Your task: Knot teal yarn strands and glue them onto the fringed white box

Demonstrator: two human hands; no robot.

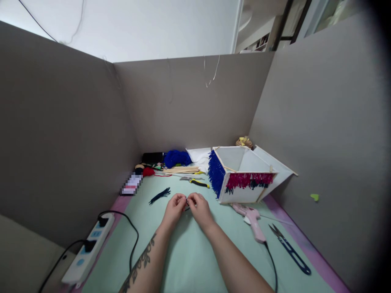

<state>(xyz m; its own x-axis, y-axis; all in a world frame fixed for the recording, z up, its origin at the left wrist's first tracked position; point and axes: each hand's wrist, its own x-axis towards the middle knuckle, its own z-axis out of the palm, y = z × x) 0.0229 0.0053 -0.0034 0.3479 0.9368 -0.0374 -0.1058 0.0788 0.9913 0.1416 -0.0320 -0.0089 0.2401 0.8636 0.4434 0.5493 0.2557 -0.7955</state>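
Dark strand (187,209): was caught between two tight pinches, mostly hidden, above the pale green tabletop (189,268).
Left hand (176,207): pinched narrowly on it, reaching in from near left, probably for fine control.
Right hand (198,207): pinched too, knuckles up, mirroring from near right.
Dark yarn bundle (159,196): lay just far-left, likely for easy reach!
Glue gun (252,221): rested right, handle nearward, seemingly handy.

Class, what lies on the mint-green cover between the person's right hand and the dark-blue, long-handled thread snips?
The head view shows a pale-pink, pistol-shaped glue gun with a black cord between the right hand and the snips.
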